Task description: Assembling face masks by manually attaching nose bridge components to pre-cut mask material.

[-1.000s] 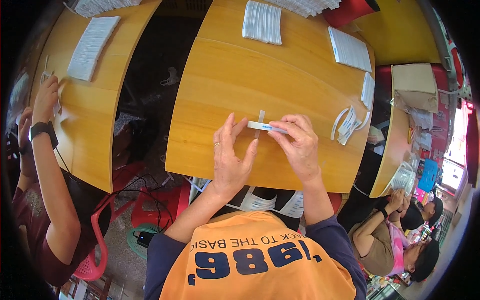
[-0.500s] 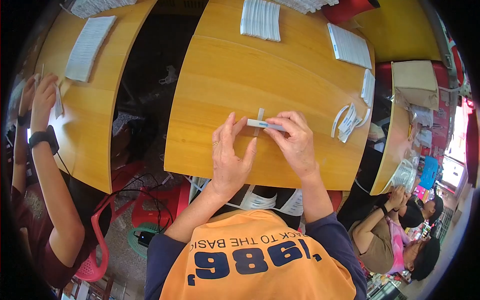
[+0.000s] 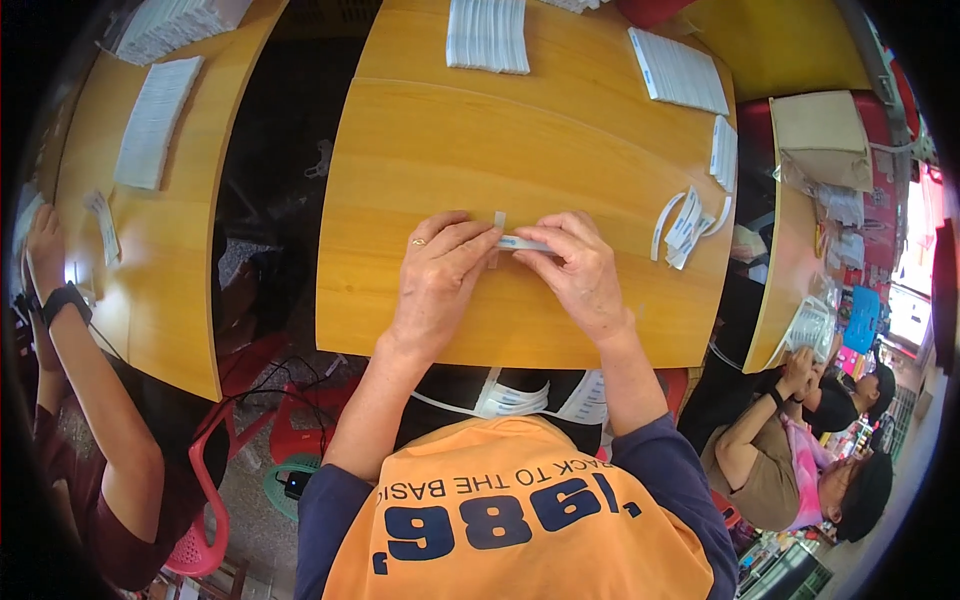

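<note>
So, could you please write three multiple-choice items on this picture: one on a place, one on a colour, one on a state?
1. Where does the small white strip lie?
A. between the fingertips of both hands, on the near part of the table
B. on the floor
C. on the neighbour's table

2. What colour is the table top?
A. blue
B. yellow-orange wood
C. black

3. How do the left hand and the right hand stand?
A. both lifted high above the table
B. one under the table
C. both low on the table, fingers pinching the strip

Answers:
1 A, the strip spans the gap between the two hands.
2 B, the top shows a warm wood tone.
3 C, the fingertips of both hands close on the strip's ends.
</note>
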{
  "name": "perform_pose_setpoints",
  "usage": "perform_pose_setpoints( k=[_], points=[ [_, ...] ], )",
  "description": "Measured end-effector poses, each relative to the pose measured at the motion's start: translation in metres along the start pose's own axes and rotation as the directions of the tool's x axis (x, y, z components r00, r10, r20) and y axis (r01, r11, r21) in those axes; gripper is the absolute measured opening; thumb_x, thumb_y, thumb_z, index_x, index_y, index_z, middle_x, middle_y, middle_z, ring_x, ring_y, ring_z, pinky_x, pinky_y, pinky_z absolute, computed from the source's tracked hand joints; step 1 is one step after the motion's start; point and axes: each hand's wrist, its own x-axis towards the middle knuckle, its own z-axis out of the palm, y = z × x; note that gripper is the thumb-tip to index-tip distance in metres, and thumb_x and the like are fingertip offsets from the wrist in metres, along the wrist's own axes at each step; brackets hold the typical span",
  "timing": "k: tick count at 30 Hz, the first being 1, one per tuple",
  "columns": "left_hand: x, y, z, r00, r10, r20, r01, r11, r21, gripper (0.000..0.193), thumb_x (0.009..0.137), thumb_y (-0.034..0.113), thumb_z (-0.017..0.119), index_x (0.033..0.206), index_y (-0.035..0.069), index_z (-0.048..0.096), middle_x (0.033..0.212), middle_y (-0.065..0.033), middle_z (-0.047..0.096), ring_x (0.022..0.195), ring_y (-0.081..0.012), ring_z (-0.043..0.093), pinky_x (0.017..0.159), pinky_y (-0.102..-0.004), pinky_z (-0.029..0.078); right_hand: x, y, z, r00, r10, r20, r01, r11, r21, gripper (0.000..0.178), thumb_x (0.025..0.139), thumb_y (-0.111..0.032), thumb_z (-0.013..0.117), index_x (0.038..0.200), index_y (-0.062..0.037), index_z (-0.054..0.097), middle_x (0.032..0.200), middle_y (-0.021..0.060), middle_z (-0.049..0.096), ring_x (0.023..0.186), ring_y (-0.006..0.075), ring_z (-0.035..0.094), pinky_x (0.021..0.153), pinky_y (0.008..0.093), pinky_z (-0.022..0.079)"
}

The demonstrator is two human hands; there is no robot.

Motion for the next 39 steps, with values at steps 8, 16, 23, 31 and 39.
perform_pose_setpoints(
  k=[8,16,23,31,39],
  points=[
    [0.000,-0.003,-0.001,1.000,0.003,-0.016,-0.003,1.000,-0.031,0.023,0.079,0.004,0.075,0.102,0.007,0.076,0.102,-0.0069,0.073,0.105,-0.0314,0.063,0.091,-0.0396,0.051,-0.015,0.017,-0.032,0.978,0.207,0.027,-0.208,0.974,0.085,0.022,0.075,-0.011,0.082,0.094,-0.0034,0.075,0.092,0.0089,0.066,0.087,0.0263,0.062,0.074,0.0353,0.052],
    [0.004,0.005,0.001,0.999,-0.038,0.027,0.039,0.999,-0.016,0.021,0.082,0.004,0.073,0.103,0.007,0.077,0.104,-0.0077,0.073,0.110,-0.0293,0.062,0.095,-0.0374,0.050,-0.020,0.031,-0.037,0.993,0.121,-0.011,-0.120,0.992,0.038,0.021,0.076,-0.011,0.080,0.093,-0.0023,0.074,0.091,0.0091,0.066,0.088,0.0273,0.062,0.076,0.0362,0.052],
    [0.000,0.006,-0.002,0.998,0.002,0.058,-0.002,1.000,-0.011,0.023,0.083,0.003,0.073,0.106,0.006,0.075,0.112,-0.0098,0.071,0.112,-0.0311,0.060,0.097,-0.0398,0.048,-0.032,0.036,-0.065,0.971,0.017,-0.241,-0.021,1.000,-0.017,0.030,0.081,-0.011,0.079,0.109,-0.0024,0.071,0.100,0.0085,0.068,0.086,0.0209,0.063,0.077,0.0311,0.052],
    [-0.006,0.005,0.003,0.988,-0.136,-0.069,0.126,0.983,-0.133,0.056,0.090,0.014,0.072,0.141,0.007,0.052,0.145,-0.0136,0.050,0.131,-0.0277,0.050,0.105,-0.0375,0.043,-0.045,0.175,-0.161,0.497,0.485,-0.720,-0.690,0.724,0.011,0.032,0.091,-0.029,0.071,0.107,-0.0015,0.071,0.095,0.0128,0.072,0.081,0.0232,0.069,0.075,0.0341,0.054],
    [-0.030,0.033,0.011,0.954,-0.117,-0.275,0.062,0.978,-0.200,0.021,0.093,0.008,0.068,0.113,0.000,0.068,0.115,-0.0096,0.065,0.107,-0.0202,0.060,0.088,-0.0315,0.048,-0.114,0.203,-0.189,0.581,0.648,-0.492,-0.441,0.759,0.478,0.026,0.089,-0.025,0.072,0.102,-0.0020,0.070,0.086,0.0144,0.073,0.079,0.0245,0.071,0.073,0.0343,0.055]
  ],
)
